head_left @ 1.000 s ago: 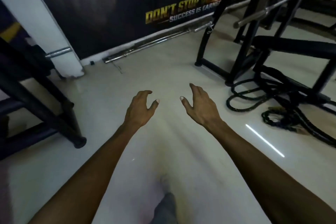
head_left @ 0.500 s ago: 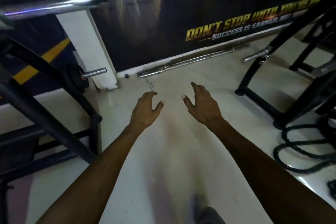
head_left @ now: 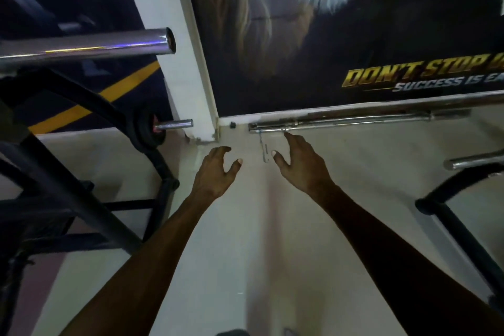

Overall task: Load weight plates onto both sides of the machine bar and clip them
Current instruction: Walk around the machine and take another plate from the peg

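Note:
A bare chrome bar sleeve [head_left: 90, 46] juts in from the upper left, its open end facing right, with no plate on it. Below it a black weight plate [head_left: 146, 128] sits on a short chrome peg [head_left: 174, 124] of the black rack. My left hand [head_left: 215, 172] and my right hand [head_left: 300, 163] are both stretched out over the pale floor, fingers spread, holding nothing. They hang lower than the bar sleeve and to its right, apart from it. No clip is visible.
A black machine frame [head_left: 81, 213] fills the left. A white pillar [head_left: 177, 49] and a dark wall banner [head_left: 341, 30] stand ahead. Spare chrome bars [head_left: 354, 118] lie along the wall base. Another black frame [head_left: 461, 229] with a chrome bar end [head_left: 474, 162] is at the right.
The view has swung left and closer to the wall. The bar sleeve and the plate on its peg have come nearer; the right-hand frame and ropes slid out. Both hands stay open.

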`<move>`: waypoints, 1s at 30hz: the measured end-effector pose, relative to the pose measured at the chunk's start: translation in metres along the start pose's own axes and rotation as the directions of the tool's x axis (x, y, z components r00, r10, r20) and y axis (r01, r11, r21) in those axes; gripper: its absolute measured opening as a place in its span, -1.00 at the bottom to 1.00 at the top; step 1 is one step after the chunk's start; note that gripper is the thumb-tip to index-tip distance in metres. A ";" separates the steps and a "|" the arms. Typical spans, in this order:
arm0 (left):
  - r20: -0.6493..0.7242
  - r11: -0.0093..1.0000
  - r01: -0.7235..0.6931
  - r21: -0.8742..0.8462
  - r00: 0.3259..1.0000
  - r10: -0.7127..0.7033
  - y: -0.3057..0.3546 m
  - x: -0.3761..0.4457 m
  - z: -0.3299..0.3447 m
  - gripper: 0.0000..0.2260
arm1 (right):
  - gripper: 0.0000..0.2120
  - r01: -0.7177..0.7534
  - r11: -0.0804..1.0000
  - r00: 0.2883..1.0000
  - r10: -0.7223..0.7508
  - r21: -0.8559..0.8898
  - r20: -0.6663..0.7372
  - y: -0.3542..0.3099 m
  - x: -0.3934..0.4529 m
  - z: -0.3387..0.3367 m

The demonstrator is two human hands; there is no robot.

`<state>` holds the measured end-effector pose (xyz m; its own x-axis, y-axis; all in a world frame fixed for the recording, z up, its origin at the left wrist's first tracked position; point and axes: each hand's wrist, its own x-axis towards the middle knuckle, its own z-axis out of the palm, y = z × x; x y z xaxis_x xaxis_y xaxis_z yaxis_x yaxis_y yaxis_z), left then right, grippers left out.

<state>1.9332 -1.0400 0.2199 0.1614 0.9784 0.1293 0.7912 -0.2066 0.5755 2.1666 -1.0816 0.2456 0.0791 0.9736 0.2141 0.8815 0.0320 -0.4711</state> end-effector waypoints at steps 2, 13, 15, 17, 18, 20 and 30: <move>-0.025 0.999 0.032 0.002 0.999 -0.032 0.001 0.027 0.002 -0.48 | -0.39 0.031 0.999 0.999 -0.031 0.007 0.017 0.005 0.034 0.002; -0.160 0.981 0.184 -0.058 0.968 -0.191 -0.047 0.184 0.018 -0.51 | -0.41 0.202 0.977 0.971 -0.209 0.075 0.119 0.014 0.247 0.081; -0.169 0.968 0.240 -0.071 0.954 -0.248 -0.063 0.212 0.020 -0.52 | -0.38 0.205 0.976 0.962 -0.216 0.078 0.168 0.010 0.286 0.101; -0.163 0.945 0.311 -0.096 0.932 -0.324 -0.080 0.239 0.018 -0.51 | -0.37 0.215 0.972 0.948 -0.231 0.095 0.220 0.004 0.323 0.121; -0.164 0.936 0.336 -0.110 0.922 -0.350 -0.087 0.252 0.015 -0.50 | -0.38 0.231 0.967 0.939 -0.249 0.104 0.236 0.000 0.340 0.130; -0.178 0.920 0.370 -0.130 0.904 -0.389 -0.101 0.278 0.008 -0.48 | -0.40 0.277 0.954 0.921 -0.298 0.116 0.251 -0.012 0.376 0.144; -0.300 0.812 0.539 -0.223 0.755 -0.583 -0.174 0.364 -0.008 -0.43 | -0.40 0.456 0.844 0.766 -0.534 0.283 0.357 -0.081 0.523 0.221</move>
<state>1.8493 -0.6480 0.1732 -0.5168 0.8561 0.0040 0.5978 0.3575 0.7175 2.0337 -0.5247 0.2066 -0.5765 0.8096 0.1105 0.6478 0.5353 -0.5420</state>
